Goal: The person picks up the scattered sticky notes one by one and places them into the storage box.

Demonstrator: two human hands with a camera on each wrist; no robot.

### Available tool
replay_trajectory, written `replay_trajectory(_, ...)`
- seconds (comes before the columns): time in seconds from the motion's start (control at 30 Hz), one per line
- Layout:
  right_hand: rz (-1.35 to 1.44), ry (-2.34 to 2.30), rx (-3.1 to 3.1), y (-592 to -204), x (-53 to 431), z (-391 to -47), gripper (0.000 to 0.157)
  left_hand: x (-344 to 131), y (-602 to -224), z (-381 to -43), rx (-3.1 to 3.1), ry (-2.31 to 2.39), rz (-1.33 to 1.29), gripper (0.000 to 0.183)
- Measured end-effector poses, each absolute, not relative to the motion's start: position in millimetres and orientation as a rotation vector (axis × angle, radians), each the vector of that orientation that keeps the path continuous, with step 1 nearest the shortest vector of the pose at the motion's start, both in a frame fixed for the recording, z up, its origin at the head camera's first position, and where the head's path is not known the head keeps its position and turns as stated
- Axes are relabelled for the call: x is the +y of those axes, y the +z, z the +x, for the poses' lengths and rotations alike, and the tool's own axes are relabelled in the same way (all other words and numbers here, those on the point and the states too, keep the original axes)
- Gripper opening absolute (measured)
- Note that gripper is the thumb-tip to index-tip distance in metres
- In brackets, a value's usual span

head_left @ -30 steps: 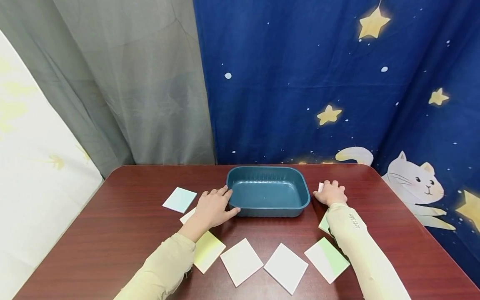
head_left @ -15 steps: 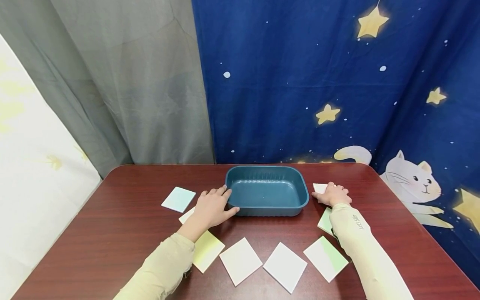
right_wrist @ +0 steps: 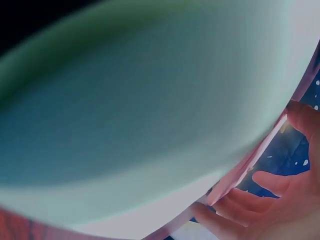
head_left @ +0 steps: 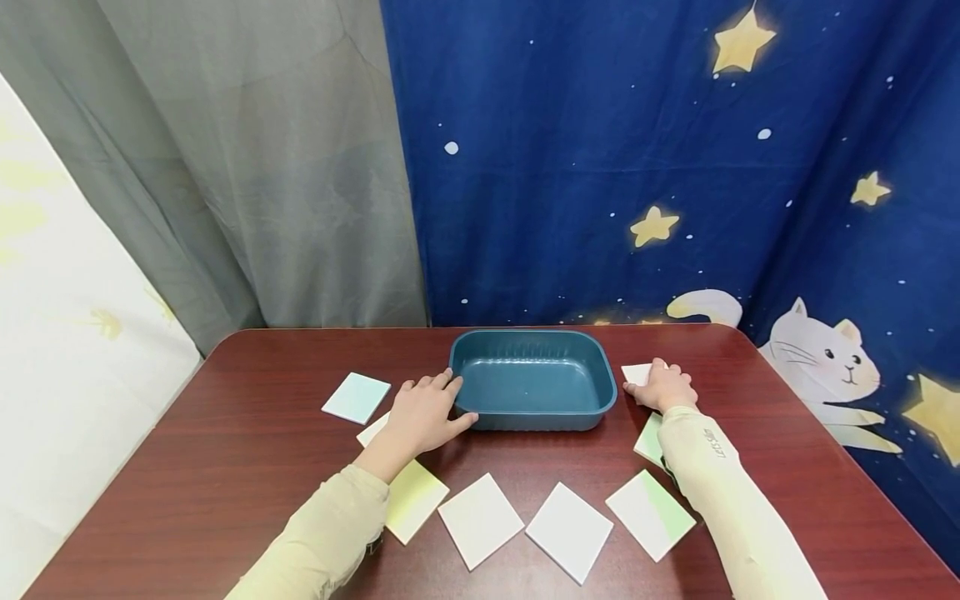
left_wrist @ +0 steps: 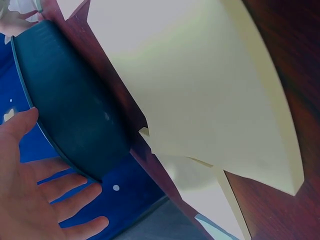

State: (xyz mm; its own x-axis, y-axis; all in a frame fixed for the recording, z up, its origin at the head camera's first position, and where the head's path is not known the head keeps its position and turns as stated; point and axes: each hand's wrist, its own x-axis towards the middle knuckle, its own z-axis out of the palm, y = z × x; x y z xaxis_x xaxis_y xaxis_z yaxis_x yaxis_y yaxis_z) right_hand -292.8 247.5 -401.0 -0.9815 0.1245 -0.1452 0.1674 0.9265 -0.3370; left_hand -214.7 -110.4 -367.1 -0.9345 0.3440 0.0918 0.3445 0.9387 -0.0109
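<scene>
My left hand (head_left: 423, 417) rests at the left end of a dark teal basin (head_left: 532, 421), fingers spread and fairly straight. In the left wrist view its thumb and fingertips touch the basin's rim (left_wrist: 47, 135). Right of the basin, my right hand (head_left: 663, 387) lies over a pale square note pad (head_left: 636, 372), covering much of it. The right wrist view shows thumb and fingers at opposite edges of this thin pinkish pad (right_wrist: 240, 177), pinching it low at the table. A pale green pad (head_left: 649, 442) lies partly under my right sleeve.
Several square pads curve round the basin's front: light blue (head_left: 357, 397), yellow (head_left: 415, 502), cream (head_left: 481, 522), white (head_left: 569, 532) and white-green (head_left: 651, 514). Another pale pad (head_left: 372, 430) is half hidden by my left hand. Curtains (head_left: 562, 167) hang behind the table (head_left: 225, 467).
My right hand has shifted slightly on the pad at the right, and more of that pad shows beside it. The left hand stays at the basin.
</scene>
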Motion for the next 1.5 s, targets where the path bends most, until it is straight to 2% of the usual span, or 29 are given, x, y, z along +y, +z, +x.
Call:
replay_trajectory(0.77,0.220,-0.395,2.957,-396,249,-292,0.079,-108,-368,-214,-2.998,-0.005,-0.551,0.067)
replay_trajectory(1.5,0.095,-0.383,3.110,-375,245,-288,0.075,-108,-365,-213,-3.018,-0.012,-0.527,0.068)
